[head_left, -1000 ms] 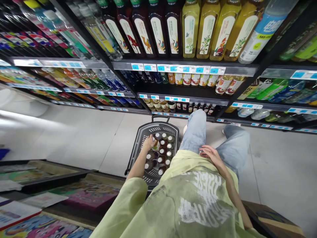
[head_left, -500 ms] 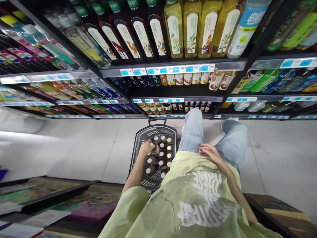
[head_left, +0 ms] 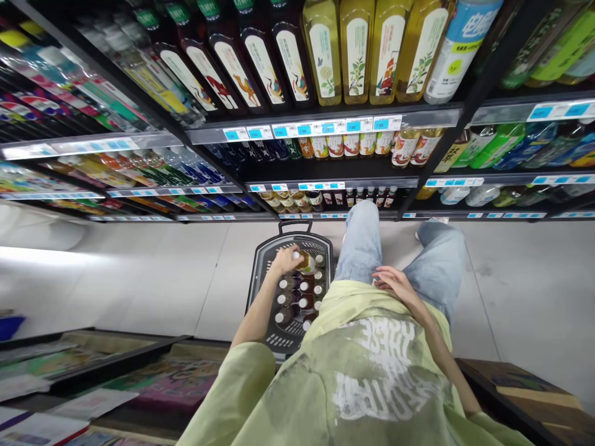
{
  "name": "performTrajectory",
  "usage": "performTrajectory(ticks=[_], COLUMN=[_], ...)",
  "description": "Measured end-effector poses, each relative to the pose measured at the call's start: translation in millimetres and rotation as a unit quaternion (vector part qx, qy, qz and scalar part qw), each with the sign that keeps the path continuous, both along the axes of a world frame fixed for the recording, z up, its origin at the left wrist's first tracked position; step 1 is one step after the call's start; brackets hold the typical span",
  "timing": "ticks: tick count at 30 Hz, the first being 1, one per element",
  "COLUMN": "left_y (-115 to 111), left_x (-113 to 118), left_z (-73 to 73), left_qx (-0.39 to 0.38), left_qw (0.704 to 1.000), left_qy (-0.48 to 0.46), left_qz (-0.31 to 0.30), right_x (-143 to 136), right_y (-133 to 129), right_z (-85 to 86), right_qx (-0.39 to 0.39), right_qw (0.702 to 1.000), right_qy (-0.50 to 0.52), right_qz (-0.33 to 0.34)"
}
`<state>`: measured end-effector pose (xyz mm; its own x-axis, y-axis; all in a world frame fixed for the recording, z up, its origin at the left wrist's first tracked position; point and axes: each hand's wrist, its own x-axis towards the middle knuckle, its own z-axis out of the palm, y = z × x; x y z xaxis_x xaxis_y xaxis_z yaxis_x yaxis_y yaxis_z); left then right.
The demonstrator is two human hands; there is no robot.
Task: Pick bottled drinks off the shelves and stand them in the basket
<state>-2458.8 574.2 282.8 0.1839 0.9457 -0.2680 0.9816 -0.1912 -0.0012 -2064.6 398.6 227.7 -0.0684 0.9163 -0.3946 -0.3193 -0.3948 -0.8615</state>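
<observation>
My left hand [head_left: 286, 260] is closed around the white-capped neck of a drink bottle [head_left: 307, 262] with amber contents and a pale label. The bottle lies tilted over the far part of a black shopping basket [head_left: 254, 272], its base pointing right. Several upright dark bottles with white caps, such as one bottle [head_left: 304, 303], stand below it in the basket. Over my lap, my right hand [head_left: 394, 282] rests with its fingers stretched out and holds nothing.
Drink shelves [head_left: 320, 116] with price tags run across the front, filled with large tea bottles [head_left: 357, 59] and smaller bottles lower down. The basket stands on the pale floor [head_left: 195, 260], left of my knees. Behind is a low display [head_left: 153, 396] with packages.
My left hand has moved right and slightly forward over the basket with the bottle, which now lies more on its side. My right hand stays in place.
</observation>
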Motion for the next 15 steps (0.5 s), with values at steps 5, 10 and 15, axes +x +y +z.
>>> performTrajectory(ticks=[5,10,15], left_y=[12,24,29], left_x=[19,15,2], left_z=[-14.7,-17.1,-22.2], left_qx=[-0.022,-0.036,-0.043], left_qw=[1.000,0.999,0.998], left_qy=[0.004,0.017,0.026], left_qz=[-0.008,0.012,0.042], right_x=[1,1,1], right_y=[-1,-1,-1], right_z=[-1.0,-3.8,-3.9], right_qx=[0.004,0.010,0.011], right_qw=[1.000,1.000,1.000], right_qy=[0.005,0.006,0.013], right_qz=[0.003,0.000,-0.001])
